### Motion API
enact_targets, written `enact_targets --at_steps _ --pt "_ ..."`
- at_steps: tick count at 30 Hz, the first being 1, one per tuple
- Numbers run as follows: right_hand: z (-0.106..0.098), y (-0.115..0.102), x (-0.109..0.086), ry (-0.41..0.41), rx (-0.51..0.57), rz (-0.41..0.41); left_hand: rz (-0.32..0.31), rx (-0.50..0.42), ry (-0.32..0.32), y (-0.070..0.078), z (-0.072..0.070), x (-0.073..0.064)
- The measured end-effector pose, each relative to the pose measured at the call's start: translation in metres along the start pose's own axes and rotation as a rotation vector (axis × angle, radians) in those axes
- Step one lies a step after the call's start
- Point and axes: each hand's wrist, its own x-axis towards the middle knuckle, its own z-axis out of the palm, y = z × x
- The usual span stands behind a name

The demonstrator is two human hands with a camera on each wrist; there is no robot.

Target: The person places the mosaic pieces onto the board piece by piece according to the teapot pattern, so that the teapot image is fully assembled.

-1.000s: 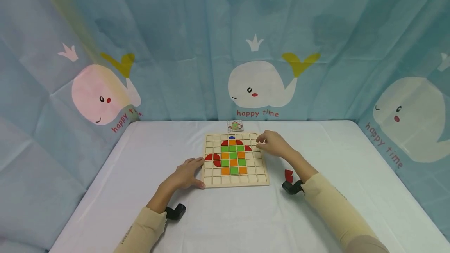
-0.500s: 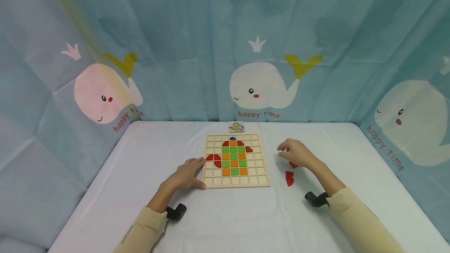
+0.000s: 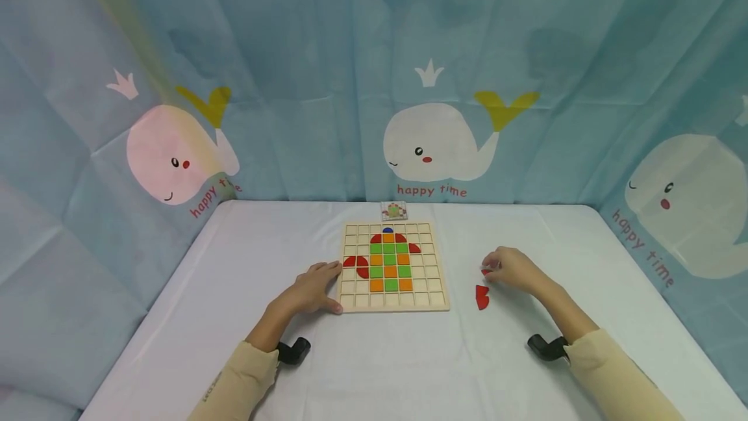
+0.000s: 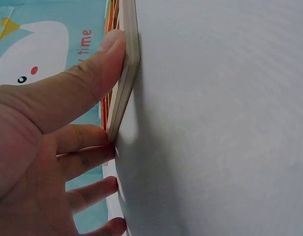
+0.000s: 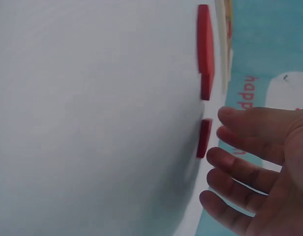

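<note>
A square wooden grid board (image 3: 431,283) lies on the white table, bearing green and orange square tiles, red quarter-round tiles and one blue tile. My left hand (image 3: 312,289) rests along its left side; in the left wrist view the thumb (image 4: 113,42) touches the board's edge and the other fingers spread beside it. To the right of the board, my right hand (image 3: 513,269) is low over a red tile (image 3: 486,271). In the right wrist view the fingers stay slightly apart from that red tile (image 5: 204,138). More red tiles (image 3: 482,297) lie just nearer the front.
A small picture card (image 3: 394,210) lies behind the board near the table's back edge. A blue curtain (image 3: 304,148) printed with whales surrounds the white table (image 3: 397,362). Each wrist carries a black camera mount (image 3: 546,347).
My right hand has moved away from the board's right side, rightward and toward the front, to the loose red tiles. The left hand stays on the board's side.
</note>
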Motion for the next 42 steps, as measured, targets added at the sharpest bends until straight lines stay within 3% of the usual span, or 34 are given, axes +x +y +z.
enact_targets --at_steps 7,24,42 --pt "-0.0008 0.0037 -0.0065 0.009 -0.021 -0.027 -0.005 0.006 0.006 -0.0021 -0.0023 0.0008" --pt "0.0027 -0.0014 -0.0085 -0.015 -0.036 0.028 -0.013 -0.003 -0.001 -0.0024 0.0020 0.0026" --pt "0.0063 -0.0048 -0.0068 0.007 -0.051 0.015 -0.003 -0.004 0.015 -0.0020 0.0034 0.0015"
